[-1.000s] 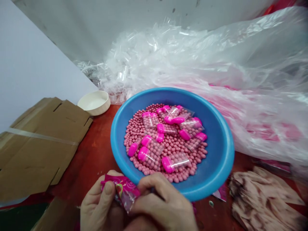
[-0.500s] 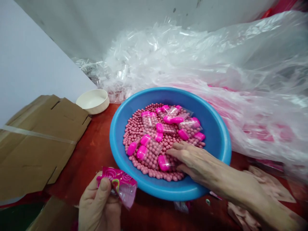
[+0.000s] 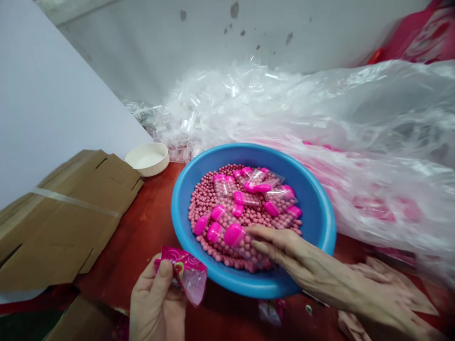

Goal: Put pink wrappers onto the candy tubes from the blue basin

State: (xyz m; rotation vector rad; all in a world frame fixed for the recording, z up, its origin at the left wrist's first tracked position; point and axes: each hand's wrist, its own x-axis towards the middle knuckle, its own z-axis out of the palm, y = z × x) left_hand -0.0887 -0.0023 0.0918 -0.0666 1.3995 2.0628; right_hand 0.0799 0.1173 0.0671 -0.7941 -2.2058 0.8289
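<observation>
**Held items**
- Sachet [image 3: 186, 274]: pink, printed with a swirl, with a paler see-through end. It sits at the lower edge of the view, just outside the near rim of the basin [image 3: 322, 222]. Its long axis slants from upper left down to lower right, and the see-through end points down and right. Whether its mouth is open cannot be told.
- Left hand [image 3: 156, 303]: fingers curled shut on the sachet, with the thumb pressed on its printed upper left end.
- Vial [image 3: 241, 240]: clear body filled with beads, bright pink cap. It lies in the near part of the basin. Its long axis runs upper left to lower right, cap toward the upper left, and the far end is hidden under the fingers. Whether it is clear of the beads cannot be told.
- Right hand [image 3: 284, 251]: reaches in over the near right rim, thumb and fingers pinched on the vial's body.

**Surroundings**
- Basin: blue, round, on the red table [image 3: 142, 241].
- Beads [image 3: 204, 199]: pale pink, loose, covering the basin floor.
- Other vials [image 3: 245, 198]: about ten, lying on the beads at mixed angles.
- Dish [image 3: 148, 158]: white, shallow, left of and behind the basin.
- Cardboard [image 3: 71, 213]: flattened and taped, at far left.
- Plastic sheet [image 3: 320, 123]: clear, heaped behind and to the right of the basin.
</observation>
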